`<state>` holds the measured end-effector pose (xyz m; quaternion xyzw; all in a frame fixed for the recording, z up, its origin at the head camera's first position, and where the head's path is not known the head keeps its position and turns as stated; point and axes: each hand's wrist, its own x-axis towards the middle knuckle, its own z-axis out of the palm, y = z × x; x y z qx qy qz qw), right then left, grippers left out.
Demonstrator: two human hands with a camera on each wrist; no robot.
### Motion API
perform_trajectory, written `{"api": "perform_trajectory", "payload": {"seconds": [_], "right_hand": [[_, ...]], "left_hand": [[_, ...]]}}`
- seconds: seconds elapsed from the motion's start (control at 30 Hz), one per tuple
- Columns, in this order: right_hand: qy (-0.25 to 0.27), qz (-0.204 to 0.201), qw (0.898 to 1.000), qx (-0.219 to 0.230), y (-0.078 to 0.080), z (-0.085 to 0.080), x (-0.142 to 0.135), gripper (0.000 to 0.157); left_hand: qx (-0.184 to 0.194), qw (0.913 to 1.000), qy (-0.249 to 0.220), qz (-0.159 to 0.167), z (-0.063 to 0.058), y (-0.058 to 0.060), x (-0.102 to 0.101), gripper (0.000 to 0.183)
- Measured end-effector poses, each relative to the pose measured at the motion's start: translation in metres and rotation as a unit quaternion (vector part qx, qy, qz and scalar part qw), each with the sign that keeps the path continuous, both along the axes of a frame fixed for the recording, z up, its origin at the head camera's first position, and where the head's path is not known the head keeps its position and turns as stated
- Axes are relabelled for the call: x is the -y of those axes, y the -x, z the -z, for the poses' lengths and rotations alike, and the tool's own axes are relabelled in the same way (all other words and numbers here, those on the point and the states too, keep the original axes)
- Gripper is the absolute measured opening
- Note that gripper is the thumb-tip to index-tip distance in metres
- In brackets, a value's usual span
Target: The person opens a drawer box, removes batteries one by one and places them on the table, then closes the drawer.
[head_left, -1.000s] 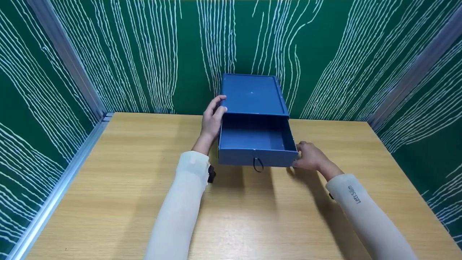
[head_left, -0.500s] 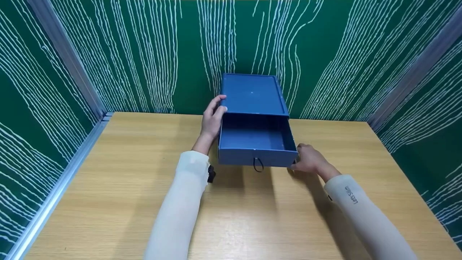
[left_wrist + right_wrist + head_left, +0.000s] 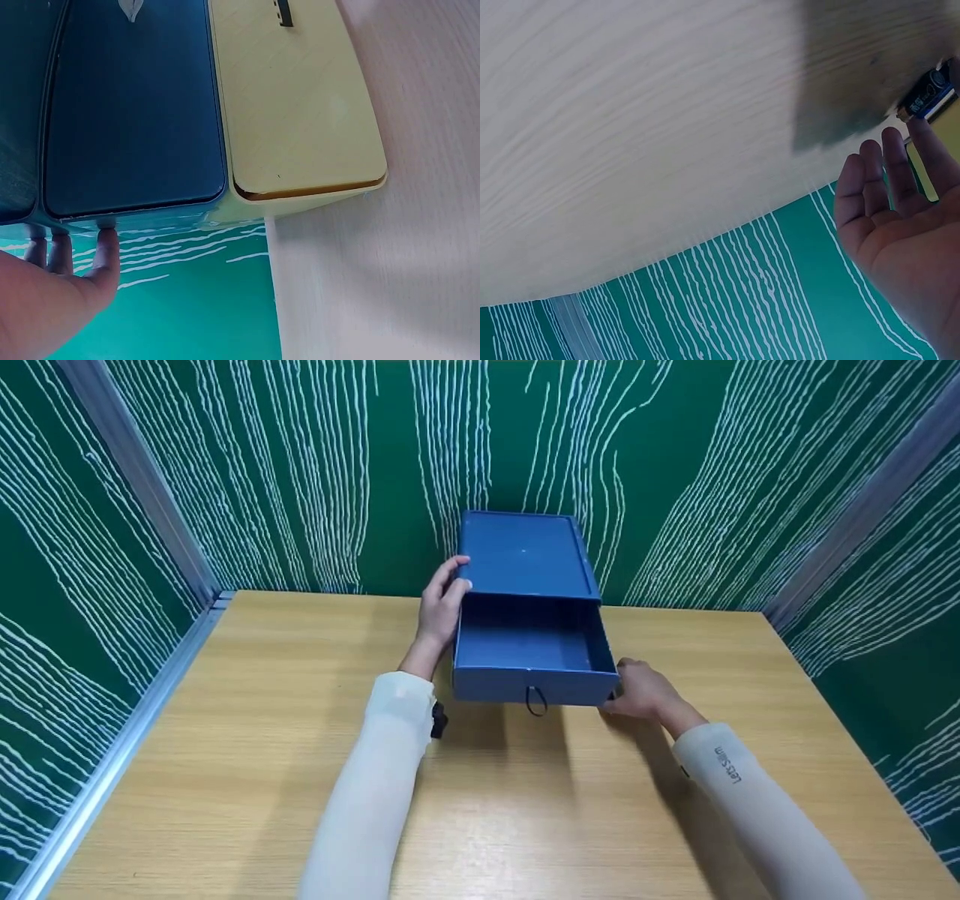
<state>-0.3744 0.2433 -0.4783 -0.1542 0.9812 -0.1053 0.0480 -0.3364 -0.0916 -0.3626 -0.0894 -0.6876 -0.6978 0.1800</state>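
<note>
A blue drawer unit (image 3: 525,553) stands against the back wall, its top drawer (image 3: 495,686) pulled out with nothing visible inside. A black pull loop (image 3: 536,702) hangs on that drawer's front. In the left wrist view, a yellow drawer (image 3: 300,105) lies beside the blue drawer front (image 3: 135,112). My left hand (image 3: 441,611) rests its extended fingers against the unit's left side. On the right, my right hand (image 3: 643,690) is beside the pulled-out drawer's front corner. In the right wrist view it pinches a small dark battery (image 3: 928,95); the thumb is mostly hidden.
The wooden table (image 3: 300,720) extends on both sides and in front of the unit. Green walls (image 3: 675,450) with white wavy lines enclose the back and sides. A metal rail (image 3: 135,750) runs along the left edge.
My right hand has shifted slightly left and down, closer to the front corner of the pulled-out drawer. The left hand, the unit and its drawer look unmoved.
</note>
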Motion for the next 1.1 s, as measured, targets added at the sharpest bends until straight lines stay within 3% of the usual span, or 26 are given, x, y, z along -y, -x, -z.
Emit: {"api": "perform_trajectory", "payload": {"seconds": [0.23, 0.63, 0.87, 0.93, 1.1], "right_hand": [[0.002, -0.005, 1.0, 0.009, -0.001, -0.001, 0.001, 0.05], [0.001, -0.019, 1.0, 0.001, -0.002, -0.002, 0.0, 0.056], [-0.002, -0.004, 1.0, 0.011, -0.003, -0.002, 0.0, 0.058], [-0.003, -0.002, 1.0, 0.014, -0.003, -0.002, 0.0, 0.06], [0.005, -0.004, 1.0, 0.011, -0.006, -0.002, -0.001, 0.072]], "left_hand": [[-0.002, 0.9999, -0.008, 0.006, 0.0, 0.001, -0.001, 0.038], [0.002, 1.0, -0.006, 0.006, -0.002, 0.001, -0.001, 0.038], [0.002, 1.0, -0.003, 0.008, -0.002, -0.001, -0.001, 0.038], [0.006, 0.9999, -0.006, 0.009, 0.0, 0.001, 0.0, 0.037], [0.003, 1.0, -0.006, -0.001, 0.017, 0.017, 0.0, 0.036]]}}
